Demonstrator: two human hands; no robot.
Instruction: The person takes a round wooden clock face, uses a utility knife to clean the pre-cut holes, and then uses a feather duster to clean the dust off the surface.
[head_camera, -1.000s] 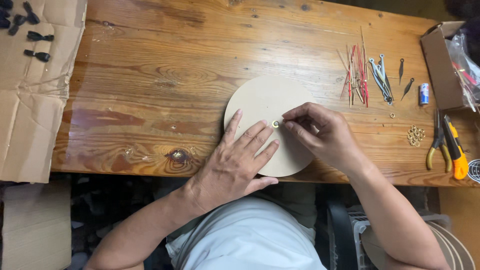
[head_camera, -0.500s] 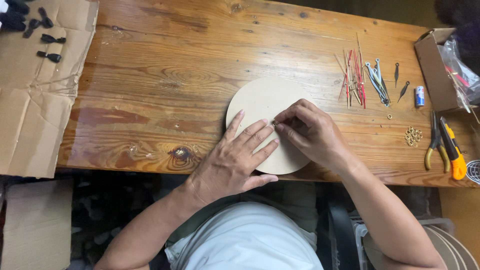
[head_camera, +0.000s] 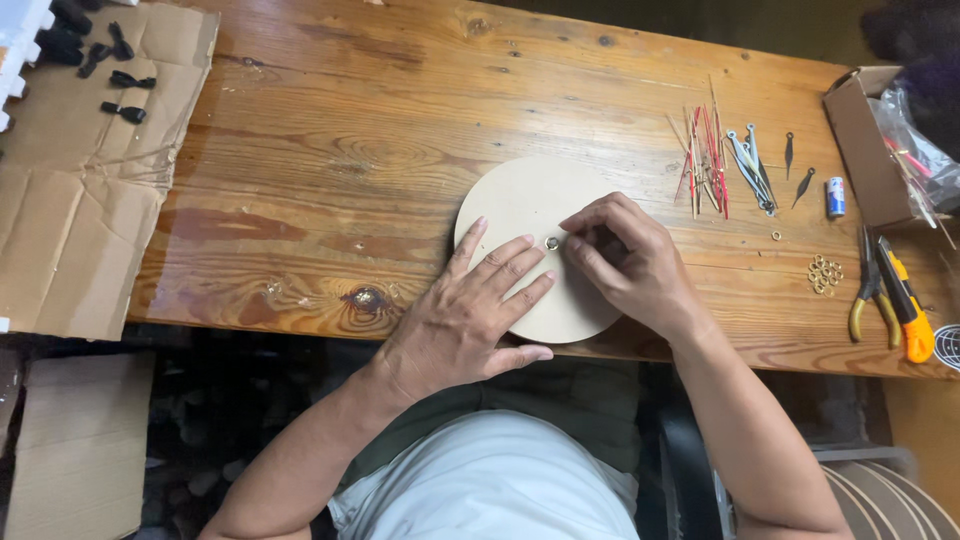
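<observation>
Right of the disc (head_camera: 520, 205), clock hands (head_camera: 720, 160), brass rings (head_camera: 825, 272), pliers (head_camera: 866, 285).

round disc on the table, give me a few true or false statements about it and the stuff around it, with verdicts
1. The left hand lies flat on the round disc. True.
2. The right hand holds the pliers. False: its fingertips are at the small metal ring in the disc's middle; the pliers lie untouched to the right.
3. A small heap of brass rings lies right of the disc. True.
4. The disc rests on the cardboard sheet. False: it lies on the wooden table; the cardboard sheet is far left.
</observation>
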